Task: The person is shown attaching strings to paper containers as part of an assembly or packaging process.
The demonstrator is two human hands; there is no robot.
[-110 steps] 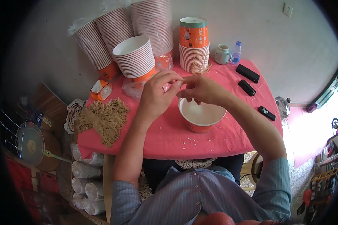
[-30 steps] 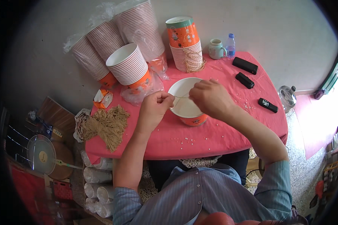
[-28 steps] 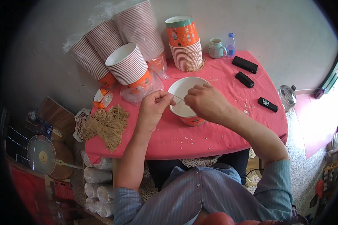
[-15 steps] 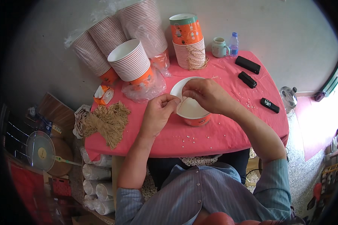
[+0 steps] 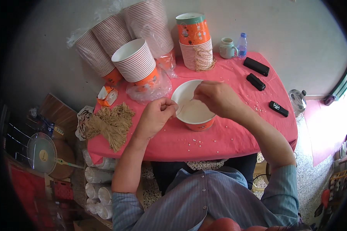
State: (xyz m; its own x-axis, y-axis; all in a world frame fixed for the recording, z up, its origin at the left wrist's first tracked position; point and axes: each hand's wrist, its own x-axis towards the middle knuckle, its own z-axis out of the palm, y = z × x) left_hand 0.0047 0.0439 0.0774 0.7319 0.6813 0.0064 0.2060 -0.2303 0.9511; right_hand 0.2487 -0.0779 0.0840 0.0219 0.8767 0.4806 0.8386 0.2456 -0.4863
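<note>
My left hand [image 5: 154, 116] is closed in a pinch at the left rim of an orange-and-white paper bucket [image 5: 201, 126]. Above the bucket's opening, my right hand [image 5: 219, 99] has thumb and fingers pressed together, pointing down and left. Between the two pinches runs a thin brown cord [image 5: 182, 106], faint against the white inside. Beyond the left forearm lies a bundle of tan cords [image 5: 111, 125]. Small pale beads [image 5: 199, 146] are scattered on the cloth in front of the bucket.
A red cloth [image 5: 165, 151] covers the table. Stacked paper buckets [image 5: 134, 61] and a plastic-wrapped stack [image 5: 148, 27] stand back left. Another stack [image 5: 194, 52], with cords draped over it, stands behind. A mug [image 5: 227, 49], bottle [image 5: 241, 46] and black case [image 5: 256, 66] are at right.
My hands have drawn apart: the left moved left and slightly down, the right moved right. The cord now spans a wider gap over the bucket.
</note>
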